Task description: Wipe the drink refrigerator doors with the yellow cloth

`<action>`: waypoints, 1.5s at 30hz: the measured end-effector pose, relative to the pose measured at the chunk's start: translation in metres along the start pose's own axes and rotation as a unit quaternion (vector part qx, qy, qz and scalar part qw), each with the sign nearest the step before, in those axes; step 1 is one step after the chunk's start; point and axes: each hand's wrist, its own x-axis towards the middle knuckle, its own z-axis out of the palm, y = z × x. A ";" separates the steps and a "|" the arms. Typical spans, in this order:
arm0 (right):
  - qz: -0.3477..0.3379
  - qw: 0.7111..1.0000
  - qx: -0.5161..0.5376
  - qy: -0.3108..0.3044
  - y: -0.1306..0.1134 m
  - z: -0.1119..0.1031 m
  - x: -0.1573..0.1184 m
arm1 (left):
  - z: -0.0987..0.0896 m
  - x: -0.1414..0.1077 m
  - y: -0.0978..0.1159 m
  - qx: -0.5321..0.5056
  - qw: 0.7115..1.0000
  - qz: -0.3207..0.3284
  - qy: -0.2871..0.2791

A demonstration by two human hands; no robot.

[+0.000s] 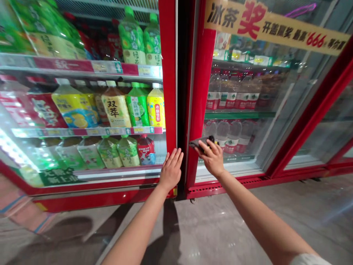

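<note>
My left hand (170, 171) lies flat with its fingers stretched out on the lower right edge of the left fridge's red frame (169, 92). It holds nothing. My right hand (211, 156) presses a dark grey cloth (199, 142) against the red frame and glass of the right fridge (202, 73). Part of the cloth is covered by my fingers. Behind the glass near this hand stand clear water bottles (231, 132) with red and white labels. Close to my left hand, inside the left fridge, is a bottle with a red label (146, 150).
Shelves of green, yellow and red drink bottles (116, 106) fill the left fridge. A yellow banner (275, 27) crosses the right fridge's glass. Between the fridges runs a dark narrow gap (183, 73). Pinkish boxes (19, 202) stand at lower left on the grey floor (220, 232).
</note>
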 end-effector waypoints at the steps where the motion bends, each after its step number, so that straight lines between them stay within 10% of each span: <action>1: -0.054 0.998 0.012 -0.020 -0.004 -0.001 -0.011 | 0.001 0.001 0.001 0.001 1.000 0.000 -0.001; 4: -0.176 0.981 0.042 -0.071 -0.008 -0.007 -0.031 | 0.006 0.004 0.004 -0.004 1.000 0.001 -0.008; 10: 0.001 0.999 -0.005 -0.054 0.004 -0.013 -0.008 | 0.011 0.008 0.011 -0.030 1.000 0.005 -0.001; 17: -0.168 0.974 0.067 -0.135 -0.011 -0.008 -0.052 | 0.004 0.007 0.006 -0.048 0.998 0.023 -0.020; 23: -0.060 0.994 0.017 -0.085 -0.001 -0.008 -0.054 | 0.004 0.007 0.003 -0.065 0.997 0.028 -0.026; 29: -0.214 0.962 0.058 -0.160 -0.009 -0.005 -0.094 | 0.005 0.006 0.003 -0.059 0.997 0.032 -0.028; 41: -0.163 0.952 0.076 -0.246 0.018 -0.006 -0.136 | 0.012 0.014 0.016 -0.061 0.996 0.068 0.002; 45: 0.024 0.975 0.011 -0.219 0.052 -0.018 -0.145 | 0.014 0.018 0.018 -0.063 0.994 0.083 0.023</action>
